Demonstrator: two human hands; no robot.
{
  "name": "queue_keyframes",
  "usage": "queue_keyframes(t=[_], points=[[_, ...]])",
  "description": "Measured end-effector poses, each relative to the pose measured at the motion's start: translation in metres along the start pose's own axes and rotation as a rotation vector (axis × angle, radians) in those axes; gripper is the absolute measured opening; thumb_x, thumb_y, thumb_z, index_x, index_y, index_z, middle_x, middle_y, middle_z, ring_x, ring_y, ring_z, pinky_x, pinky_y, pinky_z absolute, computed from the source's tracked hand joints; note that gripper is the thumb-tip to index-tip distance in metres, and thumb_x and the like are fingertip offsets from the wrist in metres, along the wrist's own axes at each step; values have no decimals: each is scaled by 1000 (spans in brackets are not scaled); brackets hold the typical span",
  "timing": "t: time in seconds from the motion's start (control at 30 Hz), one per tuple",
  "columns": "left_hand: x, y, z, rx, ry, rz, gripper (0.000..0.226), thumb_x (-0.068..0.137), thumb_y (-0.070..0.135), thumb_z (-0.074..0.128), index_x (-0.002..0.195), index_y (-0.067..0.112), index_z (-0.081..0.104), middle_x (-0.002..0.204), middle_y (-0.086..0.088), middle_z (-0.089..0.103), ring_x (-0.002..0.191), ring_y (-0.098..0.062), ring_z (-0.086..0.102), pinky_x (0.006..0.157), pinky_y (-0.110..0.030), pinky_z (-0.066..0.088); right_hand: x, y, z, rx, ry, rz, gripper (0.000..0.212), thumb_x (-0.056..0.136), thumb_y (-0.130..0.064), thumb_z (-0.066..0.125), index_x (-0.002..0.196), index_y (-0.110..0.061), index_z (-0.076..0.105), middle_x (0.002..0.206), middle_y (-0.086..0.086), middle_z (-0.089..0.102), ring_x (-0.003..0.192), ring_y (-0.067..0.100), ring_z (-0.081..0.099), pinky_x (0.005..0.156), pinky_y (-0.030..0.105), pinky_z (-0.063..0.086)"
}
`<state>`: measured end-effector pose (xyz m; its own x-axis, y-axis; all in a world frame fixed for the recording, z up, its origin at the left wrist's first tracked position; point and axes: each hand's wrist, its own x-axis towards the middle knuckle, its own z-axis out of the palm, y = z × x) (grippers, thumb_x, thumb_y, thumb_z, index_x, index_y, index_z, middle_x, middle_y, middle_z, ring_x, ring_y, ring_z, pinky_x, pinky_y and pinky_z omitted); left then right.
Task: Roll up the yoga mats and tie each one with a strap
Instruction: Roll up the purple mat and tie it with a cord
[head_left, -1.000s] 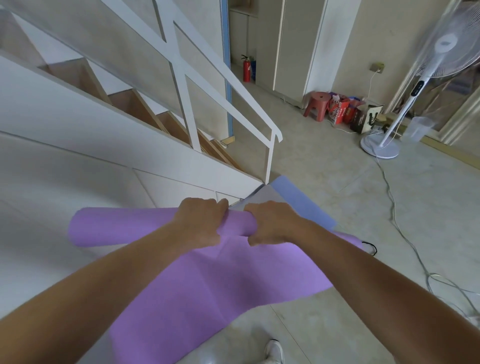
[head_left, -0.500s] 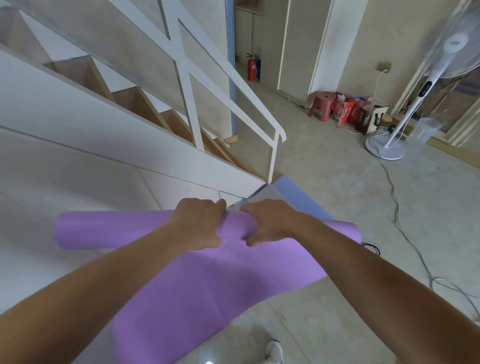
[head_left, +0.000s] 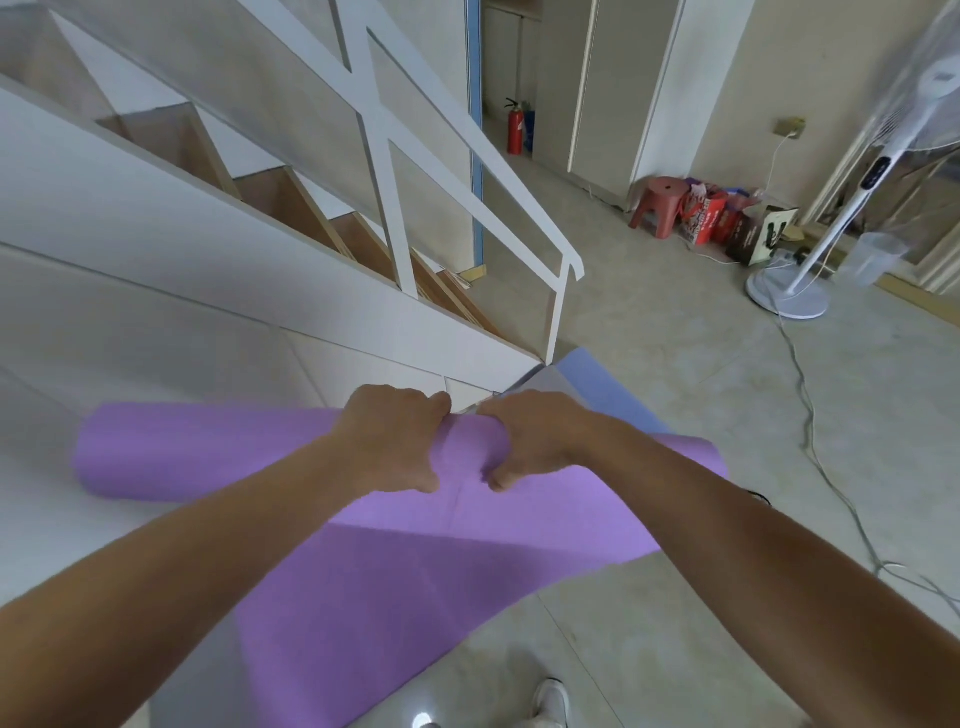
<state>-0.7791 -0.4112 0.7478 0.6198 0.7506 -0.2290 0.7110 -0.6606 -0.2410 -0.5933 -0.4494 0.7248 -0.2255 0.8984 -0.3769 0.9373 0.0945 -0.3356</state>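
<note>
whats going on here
A person is rolling up a purple yoga mat. The left hand and right hand grip the rolled part side by side near its middle. A flat stretch below them is not yet rolled, and no strap is on it. A blue mat lies on the floor beyond.

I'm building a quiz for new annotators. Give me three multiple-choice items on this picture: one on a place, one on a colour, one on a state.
1. Where is the red stool? A on a shelf; B on the floor beside the bags; C on a table.
2. What colour is the mat that the left hand and right hand grip? A green; B orange; C purple.
3. What state is that mat in? A partly rolled; B rolled and strapped; C wholly flat.
B: the stool stands on the floor next to the bags. C: the mat is purple all over. A: the hands grip a roll while a stretch lies flat.
</note>
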Motion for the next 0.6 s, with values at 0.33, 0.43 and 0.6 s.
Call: queue_keyframes(t=[0.33, 0.43, 0.6], points=[[7, -22, -19, -458, -358, 2, 61, 62, 57, 82, 110, 30, 56, 104, 10, 63, 92, -16, 62, 81, -35, 54, 2, -2, 4, -203, 147, -67, 70, 67, -68, 70, 124, -33, 47, 106, -8, 64, 97, 21, 61, 80, 39, 48], [4, -5, -19, -34, -146, 42, 77, 63, 63, 75, 123, 26, 43, 107, 9, 57, 87, -20, 60, 67, -31, 42, -1, 2, -14, -96, 49, -62, 57, 66, -62, 76, 111, -34, 52, 97, -13, 61, 93, 17, 58, 82, 36, 48], [12, 3, -20, -141, -57, -59, 58, 62, 55, 75, 106, 25, 54, 86, 9, 57, 78, -20, 57, 63, -29, 40, -6, 11, -21, -112, 36, -47, 79, 68, -63, 76, 134, -36, 43, 118, -10, 61, 109, 20, 58, 87, 36, 47]])
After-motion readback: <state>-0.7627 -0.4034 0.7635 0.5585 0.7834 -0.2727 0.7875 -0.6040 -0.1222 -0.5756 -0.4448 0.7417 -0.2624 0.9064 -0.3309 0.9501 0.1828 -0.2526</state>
